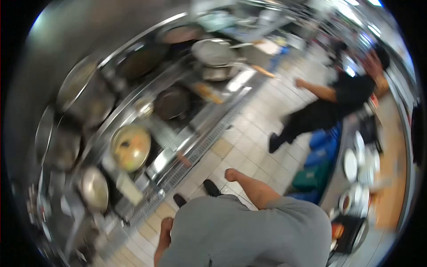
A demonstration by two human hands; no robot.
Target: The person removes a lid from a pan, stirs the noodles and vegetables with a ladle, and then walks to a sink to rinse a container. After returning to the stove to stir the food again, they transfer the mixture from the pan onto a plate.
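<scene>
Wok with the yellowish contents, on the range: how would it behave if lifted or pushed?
The wok looks like metal, so it is probably stiff and, with what seems to be food in it, fairly heavy. Its rounded bowl would likely rock or spill if pushed. Blur hides how slippery it is.
</scene>
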